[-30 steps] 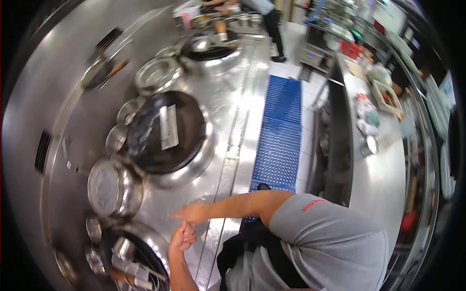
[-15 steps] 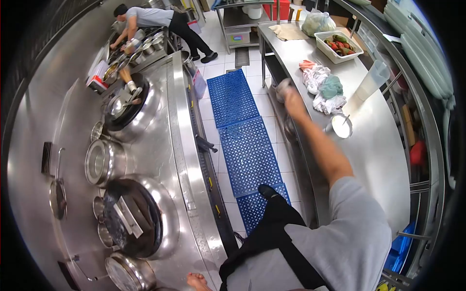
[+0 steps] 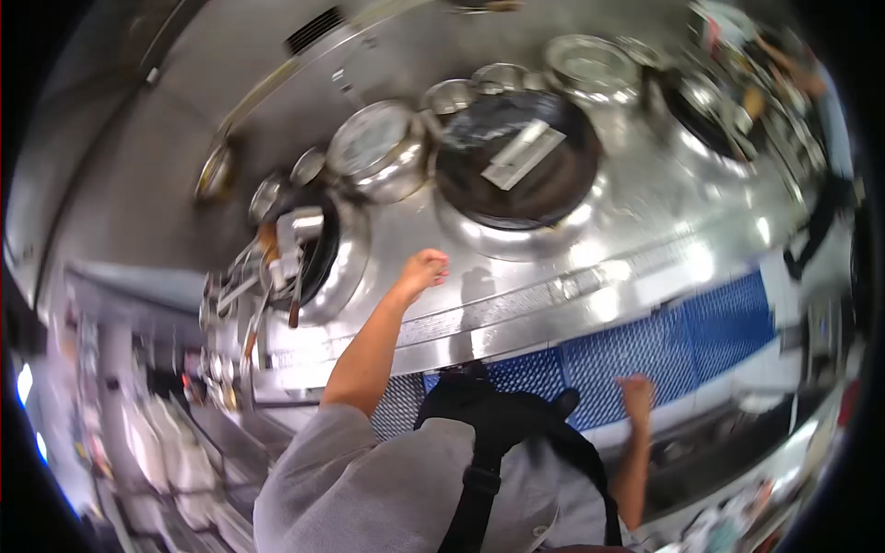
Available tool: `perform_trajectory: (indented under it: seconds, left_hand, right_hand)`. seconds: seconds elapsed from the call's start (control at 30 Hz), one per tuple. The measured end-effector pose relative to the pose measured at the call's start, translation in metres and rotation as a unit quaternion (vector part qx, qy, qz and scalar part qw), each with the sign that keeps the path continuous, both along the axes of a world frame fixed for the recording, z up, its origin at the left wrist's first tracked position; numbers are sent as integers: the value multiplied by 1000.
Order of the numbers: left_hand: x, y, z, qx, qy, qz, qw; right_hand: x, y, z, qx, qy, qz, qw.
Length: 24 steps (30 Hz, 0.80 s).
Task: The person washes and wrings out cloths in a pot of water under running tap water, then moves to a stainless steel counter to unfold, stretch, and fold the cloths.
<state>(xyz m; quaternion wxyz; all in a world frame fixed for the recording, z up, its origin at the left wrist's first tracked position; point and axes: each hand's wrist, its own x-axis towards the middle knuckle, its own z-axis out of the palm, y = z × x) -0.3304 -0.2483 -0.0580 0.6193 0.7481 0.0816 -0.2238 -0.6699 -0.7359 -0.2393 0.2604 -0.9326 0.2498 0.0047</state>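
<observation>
Three woks (image 3: 564, 180) mid-left to upper right, your left hand (image 3: 426, 273) centre, fingers loosely open, right hand (image 3: 636, 398) lower right, fingers unclear

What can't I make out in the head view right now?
All in the head view:
- Left hand: palm hidden by its curled fingers.
- Right hand: finger detail lost to blur.
- Hanging utensil: cut off by the top edge.
- Co-worker: too blurred to read the grip.

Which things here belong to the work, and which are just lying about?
Likely part of the work (nearest the left hand, which holds nothing visible):
steel counter
large black wok

Probably just around:
pale strips on the wok
steel pot beside the wok
blue floor mats
</observation>
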Motion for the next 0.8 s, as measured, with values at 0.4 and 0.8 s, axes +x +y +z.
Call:
perform_trajectory:
  seconds: [0.4, 0.8]
  left_hand:
    - [191, 153, 4, 323, -318, 8, 891]
    - [398, 225, 30, 506, -101, -339, 786]
  right_hand:
    - [390, 379, 183, 256, -66, 450, 853]
    - [795, 570, 156, -142, -78, 406, 899]
